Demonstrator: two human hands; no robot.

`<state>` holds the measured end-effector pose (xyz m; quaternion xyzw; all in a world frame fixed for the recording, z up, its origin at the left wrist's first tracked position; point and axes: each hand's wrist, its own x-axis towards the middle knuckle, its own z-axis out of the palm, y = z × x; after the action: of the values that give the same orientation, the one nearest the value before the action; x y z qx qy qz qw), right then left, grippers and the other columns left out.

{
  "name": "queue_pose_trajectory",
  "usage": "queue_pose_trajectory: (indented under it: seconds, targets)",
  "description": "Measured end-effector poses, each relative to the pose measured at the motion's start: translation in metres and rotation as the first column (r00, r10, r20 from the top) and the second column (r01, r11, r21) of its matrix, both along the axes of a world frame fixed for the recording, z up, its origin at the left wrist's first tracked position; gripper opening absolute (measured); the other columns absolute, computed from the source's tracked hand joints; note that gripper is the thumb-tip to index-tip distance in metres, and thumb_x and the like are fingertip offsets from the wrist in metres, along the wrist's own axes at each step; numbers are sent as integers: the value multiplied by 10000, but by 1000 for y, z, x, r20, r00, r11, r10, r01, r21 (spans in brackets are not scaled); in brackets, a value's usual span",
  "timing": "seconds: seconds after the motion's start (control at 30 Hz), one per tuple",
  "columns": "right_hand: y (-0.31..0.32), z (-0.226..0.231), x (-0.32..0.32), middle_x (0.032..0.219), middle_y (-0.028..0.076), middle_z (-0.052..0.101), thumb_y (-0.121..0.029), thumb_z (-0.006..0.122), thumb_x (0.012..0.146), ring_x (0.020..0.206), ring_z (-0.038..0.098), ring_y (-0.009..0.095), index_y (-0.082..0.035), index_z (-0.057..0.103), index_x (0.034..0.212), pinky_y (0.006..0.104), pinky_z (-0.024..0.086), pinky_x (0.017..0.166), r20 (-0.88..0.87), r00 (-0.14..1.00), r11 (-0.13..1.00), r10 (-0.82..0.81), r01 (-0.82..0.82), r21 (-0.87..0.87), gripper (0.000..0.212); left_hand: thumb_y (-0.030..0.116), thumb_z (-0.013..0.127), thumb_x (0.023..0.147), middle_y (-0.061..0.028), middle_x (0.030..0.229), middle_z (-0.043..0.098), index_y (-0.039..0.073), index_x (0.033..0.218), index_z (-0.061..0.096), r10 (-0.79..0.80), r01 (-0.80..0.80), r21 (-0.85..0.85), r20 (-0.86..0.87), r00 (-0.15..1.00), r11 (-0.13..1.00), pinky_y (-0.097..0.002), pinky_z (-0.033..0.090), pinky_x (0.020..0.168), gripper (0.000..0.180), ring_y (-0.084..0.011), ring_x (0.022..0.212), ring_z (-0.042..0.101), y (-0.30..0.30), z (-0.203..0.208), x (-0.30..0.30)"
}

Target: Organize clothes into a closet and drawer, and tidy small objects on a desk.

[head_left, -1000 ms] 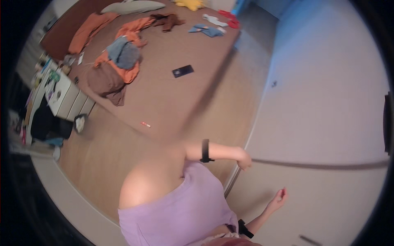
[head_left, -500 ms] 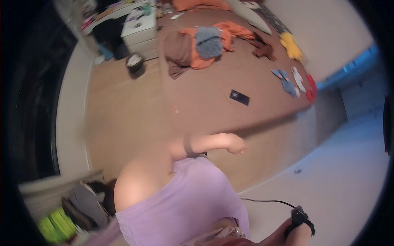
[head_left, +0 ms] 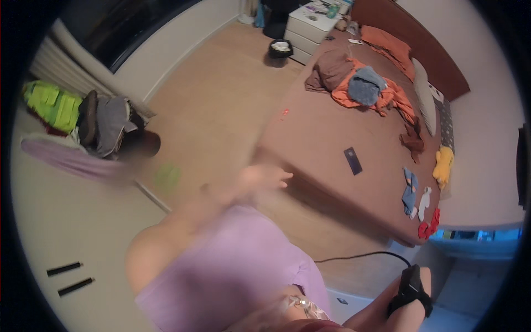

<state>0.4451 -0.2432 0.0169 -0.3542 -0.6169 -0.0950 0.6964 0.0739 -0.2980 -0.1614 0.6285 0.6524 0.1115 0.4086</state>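
Observation:
My left hand [head_left: 268, 177] reaches in front of me near the bed's foot corner, blurred, with a few fingertips stretched out and nothing seen in it. The bare left arm runs down to a bare shoulder. Lilac cloth [head_left: 249, 249] covers my front, and a lilac sleeve-like length [head_left: 72, 160] stretches out at the far left, smeared by motion. At the lower right my right arm is bent. A black strapped device [head_left: 410, 293] with a black cable [head_left: 365, 255] sits on it. The fingers of my right hand cannot be made out.
A bed with a brown sheet [head_left: 315, 138] holds a dark phone [head_left: 352, 160], crumpled clothes [head_left: 368, 86], a yellow plush toy [head_left: 442, 166] and small garments. A black bin [head_left: 279, 50] stands by white drawers [head_left: 310, 27]. Bags [head_left: 110, 124] and a neon-yellow item [head_left: 52, 105] lie left.
The view has turned left, so the bed appears farther right. My left hand has gone from a closed shape to fingers stretched out. The lilac length now extends at the left.

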Motion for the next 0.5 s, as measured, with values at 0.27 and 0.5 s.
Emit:
queue_pose_trajectory:
  seconds: [0.27, 0.5]
  targets:
    - [24, 19, -77, 927, 95, 536, -155, 455, 827, 798, 507, 200, -52, 542, 884, 266, 409, 646, -1, 952, 948, 306, -305, 94, 145, 287, 444, 848, -190, 1198, 426, 44, 1238, 353, 428, -476, 260, 220, 876, 840, -359, 341, 914, 468, -318, 1097, 412, -131, -30, -90]
    - [17, 58, -223, 903, 83, 544, -154, 450, 825, 764, 515, 180, -59, 545, 868, 252, 411, 619, -19, 845, 797, 535, -497, 345, 140, 313, 451, 840, -207, 1187, 429, 33, 1219, 375, 564, -563, 169, 47, 825, 809, -361, 338, 912, 478, -329, 1094, 413, -201, -42, -216]
